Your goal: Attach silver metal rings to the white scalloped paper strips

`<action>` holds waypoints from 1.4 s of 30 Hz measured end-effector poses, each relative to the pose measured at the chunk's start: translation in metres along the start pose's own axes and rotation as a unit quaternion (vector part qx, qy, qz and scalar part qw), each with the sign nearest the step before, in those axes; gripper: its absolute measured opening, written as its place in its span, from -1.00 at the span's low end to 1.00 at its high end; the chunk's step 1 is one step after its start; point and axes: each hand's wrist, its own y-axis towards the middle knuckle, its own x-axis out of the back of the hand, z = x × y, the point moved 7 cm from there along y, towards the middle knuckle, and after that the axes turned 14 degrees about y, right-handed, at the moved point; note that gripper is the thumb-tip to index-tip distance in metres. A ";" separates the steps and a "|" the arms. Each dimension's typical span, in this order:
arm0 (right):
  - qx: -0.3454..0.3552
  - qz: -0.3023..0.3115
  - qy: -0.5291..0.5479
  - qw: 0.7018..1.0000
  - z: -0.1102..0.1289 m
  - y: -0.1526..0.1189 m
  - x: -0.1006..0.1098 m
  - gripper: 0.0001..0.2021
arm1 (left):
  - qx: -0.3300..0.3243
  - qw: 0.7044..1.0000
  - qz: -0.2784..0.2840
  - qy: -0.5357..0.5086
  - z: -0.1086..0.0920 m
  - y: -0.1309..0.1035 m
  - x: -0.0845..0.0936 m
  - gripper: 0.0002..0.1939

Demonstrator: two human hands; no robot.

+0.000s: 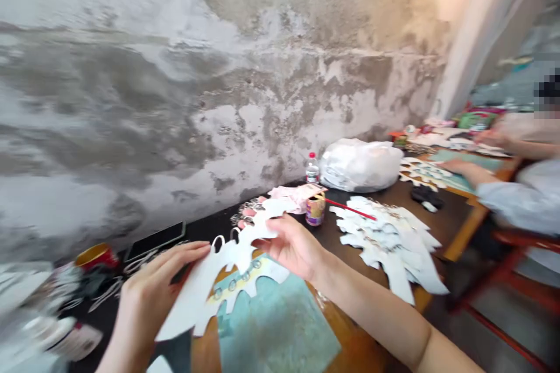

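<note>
Both hands hold one long white cut-out piece (199, 288) with a scalloped edge, raised and tilted over the table. My left hand (164, 280) grips its near left end, fingers over the top edge. Further right, my right hand (295, 245) pinches the piece near its far end, thumb on the near face. White loops stand up along its upper edge. Beneath lies a second scalloped piece (249, 282) with a yellowish strip bearing several metal rings. That one rests on a pale green mat (280, 326).
White cut-out pieces (389, 239) are piled at right. Behind them stand a can (315, 210) with a red stick, a bottle (312, 169) and a white plastic bag (361, 164). A phone (155, 240), a red-yellow cup (96, 256) and a white bottle (63, 335) lie left. A co-worker's arm (470, 172) reaches in.
</note>
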 end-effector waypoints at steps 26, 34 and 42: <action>0.272 -0.162 -0.206 0.926 0.060 -0.170 0.028 -0.78 | 0.515 0.277 0.083 -0.807 -0.200 -0.098 -0.083 -0.23; 0.213 -0.075 -0.297 0.928 0.044 -0.178 0.018 -0.61 | 0.608 0.520 0.025 -0.600 -0.159 -0.082 -0.065 -0.72; 0.297 -0.094 -0.392 0.866 0.106 -0.169 0.006 -0.83 | 0.625 0.475 0.055 -0.617 -0.155 -0.083 -0.059 -0.71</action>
